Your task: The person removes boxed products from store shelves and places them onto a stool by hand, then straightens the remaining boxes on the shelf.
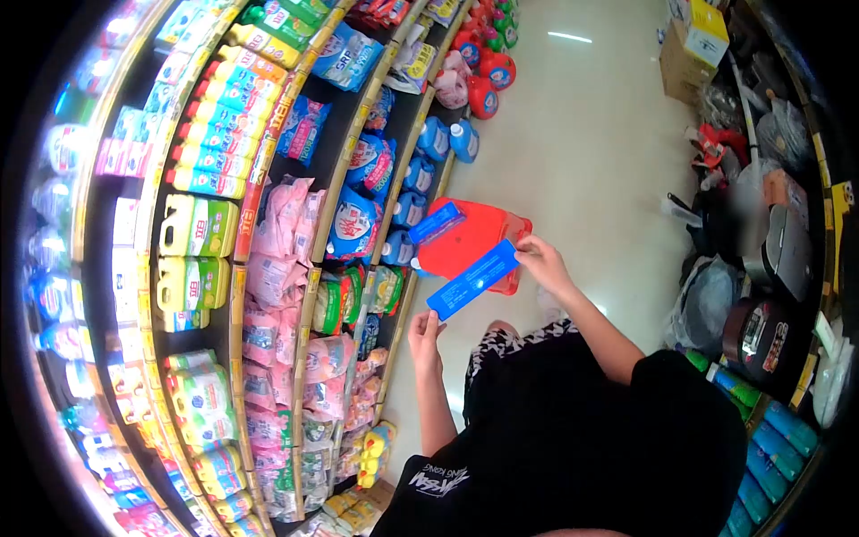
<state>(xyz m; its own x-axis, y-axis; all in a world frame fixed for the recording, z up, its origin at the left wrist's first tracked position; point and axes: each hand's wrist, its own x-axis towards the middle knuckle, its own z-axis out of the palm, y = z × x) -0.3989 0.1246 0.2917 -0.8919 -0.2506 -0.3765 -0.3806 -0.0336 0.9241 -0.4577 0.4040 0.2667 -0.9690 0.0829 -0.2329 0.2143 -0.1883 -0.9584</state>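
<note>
A long, narrow blue box (pixel 474 279) with small white print is stretched at a slant between my two hands. My left hand (pixel 426 336) pinches its lower left end between thumb and fingers. At the upper right end, my right hand (pixel 542 261) grips the corner. Below and beyond the box stands a red plastic stool (pixel 479 234), partly covered by it. Another blue box (pixel 437 223) lies on the stool's left side. The print on the held box is too small to read.
Shelves on the left carry yellow detergent bottles (pixel 195 225), pink packs (pixel 284 219) and blue bottles (pixel 434 139). Pale floor (pixel 573 125) runs ahead. On the right are cardboard boxes (pixel 684 72), a plastic-wrapped item (pixel 707 300) and a dark appliance (pixel 756 338).
</note>
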